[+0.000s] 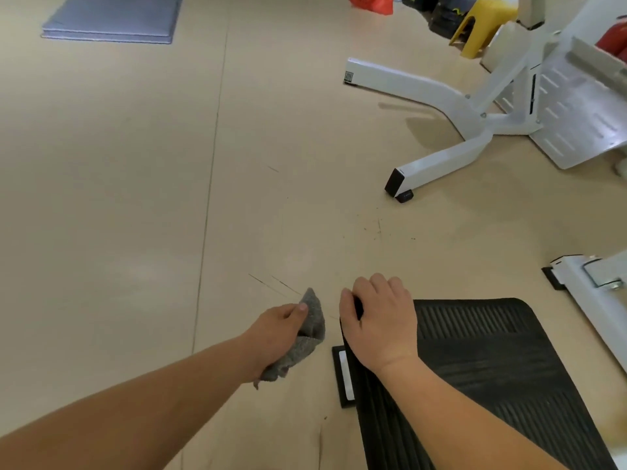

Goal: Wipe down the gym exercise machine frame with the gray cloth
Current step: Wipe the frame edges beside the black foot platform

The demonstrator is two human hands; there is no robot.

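My left hand grips the crumpled gray cloth just above the beige floor, left of a black ribbed footplate. My right hand rests on the footplate's upper left corner, thumb and fingers curled over its edge. A small black foot with a white label sticks out under the plate, below my right hand. The machine's white frame spreads its legs across the upper right, one leg ending in a black cap. Another white frame bar lies at the right edge.
A perforated metal plate sits on the white frame at far right. A yellow stool and a red bag stand at the top. A folded gray-blue mat lies top left. Open beige floor stretches across the left and middle.
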